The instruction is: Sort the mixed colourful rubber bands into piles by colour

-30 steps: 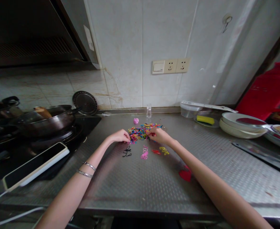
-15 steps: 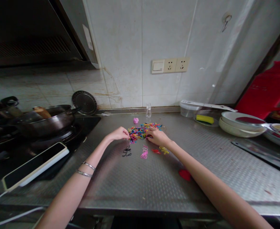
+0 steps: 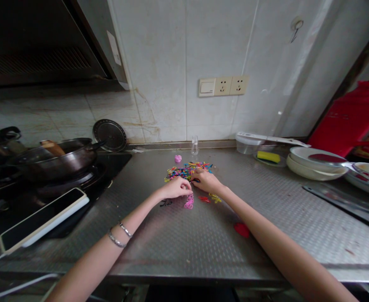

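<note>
My left hand (image 3: 175, 191) lies low on the steel counter (image 3: 184, 251), about midway between its left and right edges and closer to the back edge than the front. The fingers are curled together, with the tips right at the small heap of pink bands (image 3: 189, 203). They look pinched, but I cannot tell whether a band is between them. My right hand (image 3: 205, 181) sits just beside it, toward the right edge. Its fingers are drawn together and touch the near rim of the mixed pile of coloured rubber bands (image 3: 184, 171); what they pinch, if anything, is hidden. That pile lies just behind both hands, toward the back edge. In front of it, small sorted groups lie in a row: black bands (image 3: 166, 203) nearest the left edge, then the pink ones, then red bands (image 3: 205, 199) and yellow bands (image 3: 215, 197) under my right wrist. Two silver bracelets (image 3: 119, 234) ring my left forearm. A small glass vial (image 3: 194, 145) stands at the back edge, and a red scrap (image 3: 241, 229) lies toward the front edge beside my right forearm. A phone (image 3: 42, 218) rests past the left edge, on the stove, and stacked plates (image 3: 313, 161) sit near the back right corner.
</note>
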The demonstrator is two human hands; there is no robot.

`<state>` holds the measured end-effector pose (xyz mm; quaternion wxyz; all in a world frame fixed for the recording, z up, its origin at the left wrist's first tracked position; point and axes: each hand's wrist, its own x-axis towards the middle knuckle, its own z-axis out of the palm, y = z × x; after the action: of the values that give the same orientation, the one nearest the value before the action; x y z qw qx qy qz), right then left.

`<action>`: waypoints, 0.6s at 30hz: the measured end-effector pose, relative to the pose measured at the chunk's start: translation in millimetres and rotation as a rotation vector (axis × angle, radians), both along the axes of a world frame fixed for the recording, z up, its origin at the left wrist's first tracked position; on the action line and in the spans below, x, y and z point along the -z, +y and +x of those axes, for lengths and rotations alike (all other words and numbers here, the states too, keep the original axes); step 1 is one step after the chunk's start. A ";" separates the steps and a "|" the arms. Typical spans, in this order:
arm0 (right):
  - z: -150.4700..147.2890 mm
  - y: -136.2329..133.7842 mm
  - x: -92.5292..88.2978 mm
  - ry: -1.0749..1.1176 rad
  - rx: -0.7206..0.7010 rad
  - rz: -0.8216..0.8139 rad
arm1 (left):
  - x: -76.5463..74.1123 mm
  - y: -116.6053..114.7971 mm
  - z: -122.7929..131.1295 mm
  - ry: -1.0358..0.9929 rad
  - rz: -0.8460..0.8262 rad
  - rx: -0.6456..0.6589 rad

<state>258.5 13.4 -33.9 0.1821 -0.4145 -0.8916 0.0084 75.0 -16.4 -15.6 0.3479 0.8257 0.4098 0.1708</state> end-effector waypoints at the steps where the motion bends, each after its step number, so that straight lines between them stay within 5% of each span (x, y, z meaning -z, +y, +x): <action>1: -0.2 0.0 -0.3 -0.002 -0.002 0.000 | -2.3 2.1 -2.2 -0.020 -0.009 -0.011; 8: -2.1 -1.9 -1.8 -0.008 0.003 0.001 | -16.4 24.1 -32.5 -0.115 0.004 -0.198; 18: 1.1 5.5 -0.5 0.110 -0.058 -0.026 | -7.0 44.1 -66.2 -0.022 -0.030 -0.286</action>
<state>259.6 18.9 -33.4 0.2253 -0.3899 -0.8916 0.0480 8.8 27.7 -8.6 0.3366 0.7516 0.5221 0.2217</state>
